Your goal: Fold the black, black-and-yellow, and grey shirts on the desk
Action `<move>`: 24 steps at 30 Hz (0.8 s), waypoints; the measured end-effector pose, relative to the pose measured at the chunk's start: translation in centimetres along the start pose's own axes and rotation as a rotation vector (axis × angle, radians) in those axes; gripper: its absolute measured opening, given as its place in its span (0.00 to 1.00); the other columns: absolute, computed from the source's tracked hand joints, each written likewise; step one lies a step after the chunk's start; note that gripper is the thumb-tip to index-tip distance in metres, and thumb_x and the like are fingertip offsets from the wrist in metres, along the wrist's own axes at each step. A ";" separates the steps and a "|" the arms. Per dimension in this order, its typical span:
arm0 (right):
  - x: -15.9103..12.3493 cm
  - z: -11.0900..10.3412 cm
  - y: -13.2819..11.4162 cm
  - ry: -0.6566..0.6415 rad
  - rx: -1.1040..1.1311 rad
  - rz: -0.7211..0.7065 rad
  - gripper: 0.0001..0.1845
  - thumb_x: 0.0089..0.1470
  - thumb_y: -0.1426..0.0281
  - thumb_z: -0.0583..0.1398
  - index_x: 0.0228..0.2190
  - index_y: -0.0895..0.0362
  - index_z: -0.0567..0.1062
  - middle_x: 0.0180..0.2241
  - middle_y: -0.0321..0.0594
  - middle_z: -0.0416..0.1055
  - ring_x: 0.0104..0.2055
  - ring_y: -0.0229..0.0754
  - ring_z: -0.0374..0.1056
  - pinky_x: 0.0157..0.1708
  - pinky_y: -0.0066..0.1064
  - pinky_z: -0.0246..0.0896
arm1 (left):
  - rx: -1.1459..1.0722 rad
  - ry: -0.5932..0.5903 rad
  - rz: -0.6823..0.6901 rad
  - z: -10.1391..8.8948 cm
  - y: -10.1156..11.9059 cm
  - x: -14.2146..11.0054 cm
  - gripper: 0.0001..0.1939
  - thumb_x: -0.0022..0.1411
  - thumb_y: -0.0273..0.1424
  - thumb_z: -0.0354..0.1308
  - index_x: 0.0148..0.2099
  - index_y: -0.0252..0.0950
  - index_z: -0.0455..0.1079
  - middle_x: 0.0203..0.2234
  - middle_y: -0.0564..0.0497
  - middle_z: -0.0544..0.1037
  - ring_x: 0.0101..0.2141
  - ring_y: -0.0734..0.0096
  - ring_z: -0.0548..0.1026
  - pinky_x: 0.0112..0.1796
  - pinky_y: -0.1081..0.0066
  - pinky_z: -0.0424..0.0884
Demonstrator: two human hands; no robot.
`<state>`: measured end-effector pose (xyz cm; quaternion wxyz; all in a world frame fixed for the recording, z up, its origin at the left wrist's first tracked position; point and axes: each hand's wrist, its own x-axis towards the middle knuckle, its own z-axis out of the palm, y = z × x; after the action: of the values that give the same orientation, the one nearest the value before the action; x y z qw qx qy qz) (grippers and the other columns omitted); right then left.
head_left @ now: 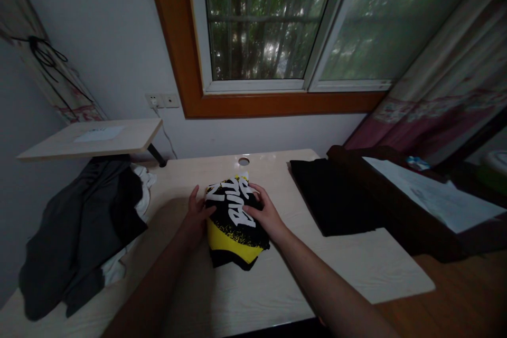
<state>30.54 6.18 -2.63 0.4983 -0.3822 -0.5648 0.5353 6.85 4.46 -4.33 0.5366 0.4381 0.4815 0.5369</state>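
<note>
Near the middle of the pale wood-grain tabletop (pixel 348 269), have a folded black-and-yellow printed garment (pixel 235 229) lying under both hands. Can see bold white lettering set at an angle across the black part; can make out what may be "BULL", and toward the left a shape much like an "N". Cannot read the remainder, partly covered by fingers. Can see yellow flecks at the far edge, and on the near side a speckled border running into a solid yellow band, then plain black. Have the left hand (pixel 196 219) spread wide at the left edge, with index finger raised and thumb laid on top of the cloth. Have the right hand (pixel 266 216) half curled over the right edge, with thumb and fingertips on the print; cannot tell whether pinching a fold. To the left, see a rumpled dark grey garment (pixel 75 232) heaped on the tabletop, with white cloth (pixel 144 187) partly showing behind. Above, see a small raised shelf (pixel 47 149) with a paper sheet (pixel 99 134) bearing marks too small to read. To the right, see a folded black cloth (pixel 328 200) lying flat, and beyond, dark brown furniture (pixel 415 235) with a large pale sheet (pixel 428 190) on top, faintly marked and illegible. Past the printed garment, see a round cable hole (pixel 244 161) and, on the wall, two socket plates (pixel 171 101) below a wood-framed window (pixel 269 16).
</note>
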 end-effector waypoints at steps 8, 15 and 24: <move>-0.1 0.2 0.4 -0.071 0.107 0.107 0.43 0.48 0.64 0.71 0.62 0.47 0.61 0.60 0.42 0.69 0.62 0.51 0.66 0.64 0.48 0.57 | -0.287 0.028 -0.131 -0.3 1.3 -0.3 0.50 0.58 0.28 0.64 0.74 0.54 0.41 0.59 0.46 0.75 0.53 0.52 0.79 0.54 0.47 0.75; -0.1 0.7 -1.1 -0.161 0.400 0.343 0.41 0.49 0.63 0.72 0.62 0.47 0.66 0.62 0.41 0.69 0.61 0.53 0.67 0.64 0.49 0.59 | -0.504 -0.053 0.000 0.2 1.9 -0.9 0.57 0.55 0.22 0.65 0.74 0.61 0.37 0.65 0.49 0.69 0.60 0.54 0.71 0.63 0.47 0.60; -0.2 0.6 -0.8 -0.097 0.435 0.359 0.43 0.46 0.68 0.72 0.62 0.45 0.65 0.61 0.38 0.70 0.60 0.52 0.69 0.63 0.49 0.60 | -0.473 -0.010 0.053 0.0 2.4 -0.5 0.53 0.54 0.23 0.69 0.72 0.58 0.45 0.68 0.46 0.64 0.57 0.59 0.74 0.55 0.57 0.72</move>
<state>30.07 5.77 -1.79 0.4384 -0.3343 -0.3832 0.7411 6.51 4.06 -1.91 0.6125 0.3155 0.3281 0.6463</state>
